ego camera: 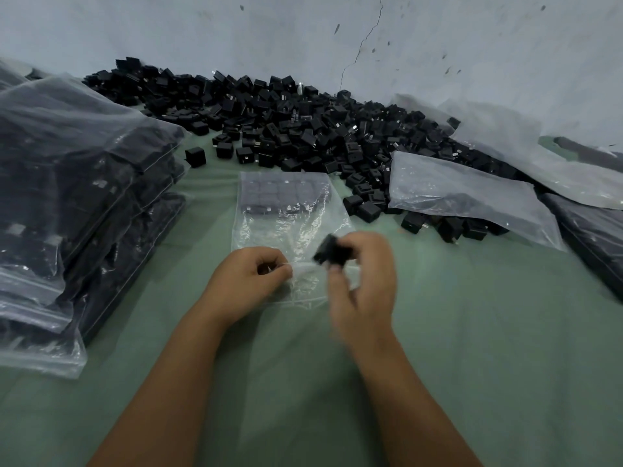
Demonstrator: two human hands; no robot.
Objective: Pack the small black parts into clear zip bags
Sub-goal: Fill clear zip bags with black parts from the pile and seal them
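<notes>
Hands work over a green cloth-covered table [438, 332], seen from above by the person's own head camera. The left hand [247, 281] has its fingers curled, thumb and forefinger pinching the near open edge of a clear plastic zip bag [290, 227] that lies flat on the cloth. The right hand [362, 281] (blurred) holds a small black cube-shaped part [332, 252] between thumb and fingertips, just above the bag's mouth and just right of the left hand's fingers. Inside the bag, at its far end, rows of black parts [281, 197] already sit side by side. Beyond lies a large loose heap of identical black parts [303, 129] against a pale wall [303, 35]. Filled bags are stacked at the left [74, 203], and more clear bags [472, 200] rest at the right.
</notes>
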